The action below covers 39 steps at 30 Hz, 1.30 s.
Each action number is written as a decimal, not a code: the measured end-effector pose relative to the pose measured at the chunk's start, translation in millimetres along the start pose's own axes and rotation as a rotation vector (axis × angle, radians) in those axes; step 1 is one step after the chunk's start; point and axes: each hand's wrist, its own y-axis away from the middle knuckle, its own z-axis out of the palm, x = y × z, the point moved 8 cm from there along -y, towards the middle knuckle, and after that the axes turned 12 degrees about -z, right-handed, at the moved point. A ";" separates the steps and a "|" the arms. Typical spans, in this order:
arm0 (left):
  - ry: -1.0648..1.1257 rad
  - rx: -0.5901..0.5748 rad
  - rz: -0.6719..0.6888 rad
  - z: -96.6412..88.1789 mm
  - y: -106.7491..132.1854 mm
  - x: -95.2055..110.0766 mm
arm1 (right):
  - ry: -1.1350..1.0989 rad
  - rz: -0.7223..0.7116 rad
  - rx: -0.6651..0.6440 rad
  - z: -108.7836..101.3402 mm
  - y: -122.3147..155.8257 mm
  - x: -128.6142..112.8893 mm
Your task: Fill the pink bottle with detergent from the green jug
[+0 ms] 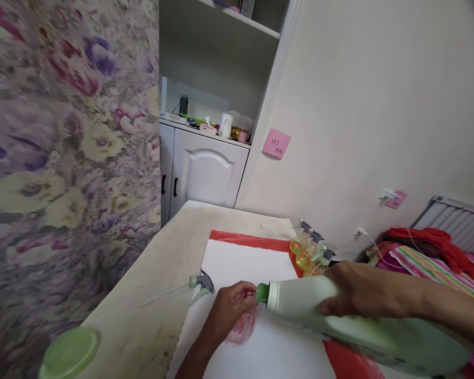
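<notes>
A: On the near worktop point(150, 295), which hand holds what?

B: The right hand point(359, 289) grips the large pale-green plastic jug point(339, 321), tipped so its green spout point(262, 292) meets the small clear pink bottle point(243, 326). The left hand's point(231, 308) fingers close around that bottle, on the white cloth point(245, 263).

A: Likely fault?

B: Spillage onto the cloth, probably, should the spout drift off the narrow mouth. The grey trigger-spray head point(201, 283) lies just left; a green lid point(69, 352) lies near-left.
</notes>
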 end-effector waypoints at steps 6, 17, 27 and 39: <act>-0.008 0.002 -0.003 -0.3 0.1 -0.6 | -0.003 0.013 -0.008 -0.1 1.6 -1.9; -0.026 0.011 0.006 -0.2 -0.1 1.0 | -0.017 -0.013 -0.015 -0.2 1.9 -2.5; -0.015 0.000 0.005 0.6 0.2 0.3 | 0.001 0.020 -0.031 -2.2 3.2 -5.3; -0.006 -0.005 0.004 1.2 1.4 1.9 | -0.021 -0.003 -0.050 0.2 1.5 -5.8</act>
